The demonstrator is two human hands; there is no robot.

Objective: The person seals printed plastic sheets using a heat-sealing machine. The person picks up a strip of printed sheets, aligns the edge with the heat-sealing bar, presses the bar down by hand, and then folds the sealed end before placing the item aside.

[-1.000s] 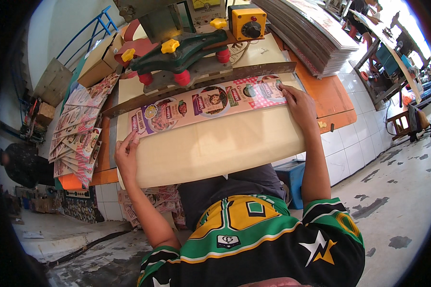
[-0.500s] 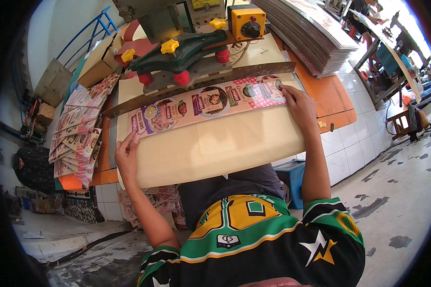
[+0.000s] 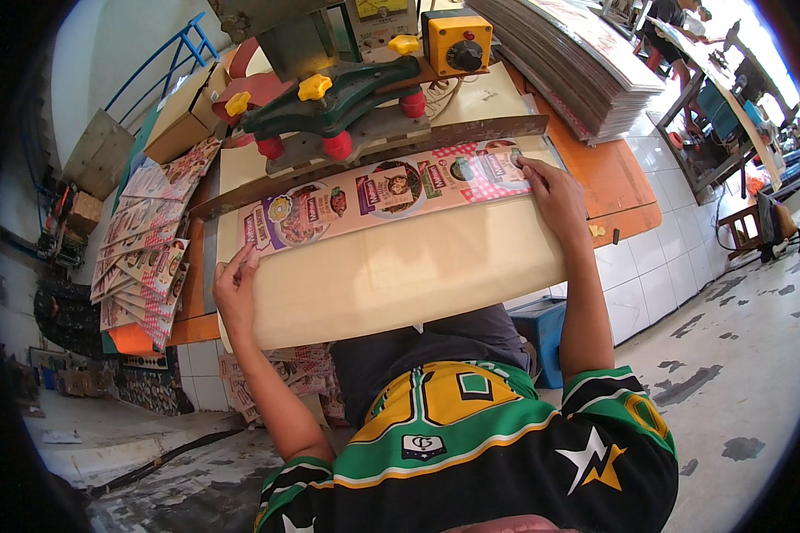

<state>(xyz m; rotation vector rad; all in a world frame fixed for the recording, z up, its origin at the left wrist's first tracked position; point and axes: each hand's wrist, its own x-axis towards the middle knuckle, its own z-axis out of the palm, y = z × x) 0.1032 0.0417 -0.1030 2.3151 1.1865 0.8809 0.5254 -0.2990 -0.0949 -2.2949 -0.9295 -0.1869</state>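
Observation:
A long printed strip with food pictures [image 3: 347, 202], glossy like plastic, lies across a cream-coloured sheet [image 3: 400, 266] on the work table. At its near left corner, my left hand [image 3: 235, 289] pinches the edge between thumb and fingertips. My right hand [image 3: 556, 197] grips the strip's right end, thumb on top and the other fingers mostly hidden. Just beyond the strip's far edge runs a long metal bar [image 3: 453, 135]. Above that bar stands a dark green press head [image 3: 342, 111] with yellow knobs and red feet.
A fanned pile of printed pieces [image 3: 147, 249] lies at the left, beside a cardboard box [image 3: 182, 115]. At the back right rises a tall stack of flat sheets [image 3: 587, 67]. A yellow control box [image 3: 458, 44] sits behind the press. Below the table stands a blue bin [image 3: 542, 342].
Both hands and the printed strip stay in the same place. At the far left, a dark-clothed shape in the background has shifted slightly.

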